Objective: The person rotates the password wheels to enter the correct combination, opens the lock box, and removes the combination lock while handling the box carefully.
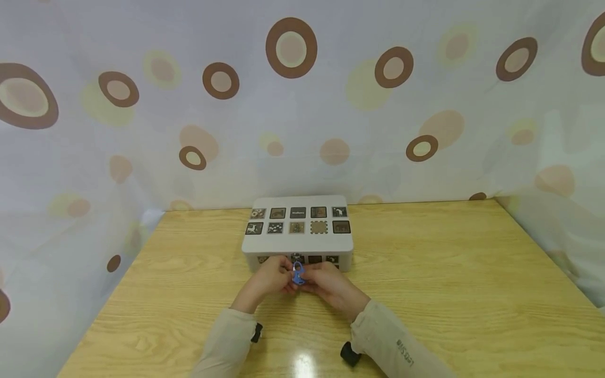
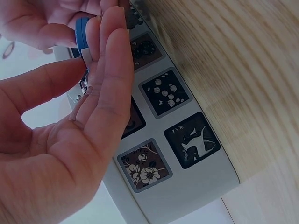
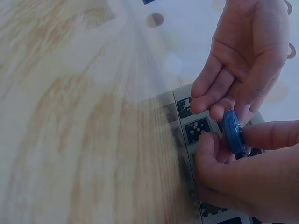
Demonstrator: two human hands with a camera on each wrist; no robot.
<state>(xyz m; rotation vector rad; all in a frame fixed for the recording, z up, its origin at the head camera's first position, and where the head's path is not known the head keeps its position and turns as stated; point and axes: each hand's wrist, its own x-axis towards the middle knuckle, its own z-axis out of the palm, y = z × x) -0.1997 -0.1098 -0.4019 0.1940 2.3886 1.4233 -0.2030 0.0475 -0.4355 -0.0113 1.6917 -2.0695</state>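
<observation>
A small blue padlock (image 1: 298,276) with a loop-shaped shackle is held in front of the latch (image 1: 296,256) on a white box (image 1: 298,242). My left hand (image 1: 271,275) pinches it from the left; in the left wrist view the thumb and fingertips meet at the padlock's edge (image 2: 81,35). From the other side my right hand (image 1: 331,283) grips the same padlock, its thumb pressed on one face and curled fingers behind (image 3: 233,133). Fingers hide part of the padlock and of the box's front.
The box has square picture labels on its lid and front, and stands near the back of a wooden table (image 1: 439,283). Behind it hangs a pale curtain (image 1: 302,115) with brown and beige circles. Dark bands (image 1: 350,354) sit at both wrists.
</observation>
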